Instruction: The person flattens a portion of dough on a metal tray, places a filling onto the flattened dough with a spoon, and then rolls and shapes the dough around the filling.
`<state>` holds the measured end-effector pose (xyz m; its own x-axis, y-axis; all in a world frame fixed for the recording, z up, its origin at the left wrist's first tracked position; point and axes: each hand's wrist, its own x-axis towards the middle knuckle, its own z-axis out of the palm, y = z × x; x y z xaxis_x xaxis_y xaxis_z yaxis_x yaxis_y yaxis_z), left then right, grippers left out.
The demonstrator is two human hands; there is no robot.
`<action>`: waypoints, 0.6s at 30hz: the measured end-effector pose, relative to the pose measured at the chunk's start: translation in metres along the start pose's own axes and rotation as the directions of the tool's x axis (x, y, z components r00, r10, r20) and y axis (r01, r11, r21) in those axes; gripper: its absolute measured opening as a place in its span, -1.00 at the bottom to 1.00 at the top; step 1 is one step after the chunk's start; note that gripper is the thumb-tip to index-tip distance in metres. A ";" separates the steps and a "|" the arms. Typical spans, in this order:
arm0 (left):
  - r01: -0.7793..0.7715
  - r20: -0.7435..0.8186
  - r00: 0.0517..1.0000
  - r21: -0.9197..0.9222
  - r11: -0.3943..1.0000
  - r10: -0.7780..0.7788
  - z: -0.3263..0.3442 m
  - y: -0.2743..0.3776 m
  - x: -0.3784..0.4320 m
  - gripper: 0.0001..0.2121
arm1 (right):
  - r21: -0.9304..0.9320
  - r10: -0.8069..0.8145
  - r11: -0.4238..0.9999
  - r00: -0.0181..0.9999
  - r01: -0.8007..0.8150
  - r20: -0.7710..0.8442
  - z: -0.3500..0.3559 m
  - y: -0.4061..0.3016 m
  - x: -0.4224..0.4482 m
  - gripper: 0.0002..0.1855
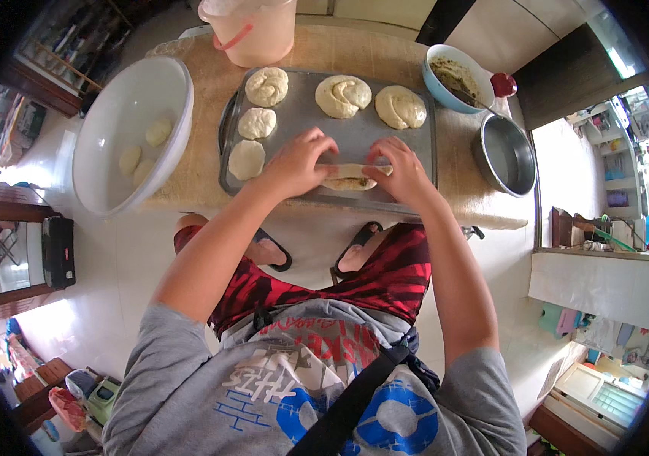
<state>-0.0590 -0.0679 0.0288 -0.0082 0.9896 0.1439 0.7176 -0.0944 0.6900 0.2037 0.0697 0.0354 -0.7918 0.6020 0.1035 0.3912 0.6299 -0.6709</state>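
Note:
On the metal baking tray [296,137] lies a long piece of rolled dough [350,183] with dark filling showing along its near side. My left hand [301,163] is at its left end, thumb against the dough and fingers apart, slightly blurred. My right hand [401,171] holds the right end, its thumb over the dough. Along the tray's left side are a twisted dough bun [266,86], a small dough lump [257,123] and a flattened dough piece [247,160]. Two coiled buns, one near the middle [343,97] and another at right [400,107], sit at the back.
A big white basin [130,102] with several dough balls [158,132] stands at the left. Behind the tray is a plastic bucket [259,34]. To the right are a blue bowl of filling [455,74] with a utensil, a red round object [504,85] and a metal pan [507,155].

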 end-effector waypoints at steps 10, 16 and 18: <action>0.129 0.134 0.982 0.057 0.990 -0.135 0.001 0.014 -0.009 -0.68 | -0.013 0.041 0.999 0.996 -0.040 0.080 0.009 -0.006 -0.009 -0.64; 0.140 0.304 0.932 0.200 0.970 -0.197 0.003 0.019 -0.011 -0.64 | -0.177 -0.048 0.982 0.991 0.070 0.127 0.013 -0.016 -0.020 -0.56; 0.090 0.320 0.933 0.233 0.968 -0.164 0.006 0.021 -0.008 -0.66 | -0.205 -0.159 0.963 0.982 0.176 0.098 0.017 -0.014 -0.020 -0.56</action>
<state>-0.0396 -0.0769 0.0380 0.0977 0.9738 -0.2055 0.8567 0.0228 0.5154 0.2060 0.0410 0.0304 -0.8861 0.4430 0.1361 0.3333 0.8132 -0.4771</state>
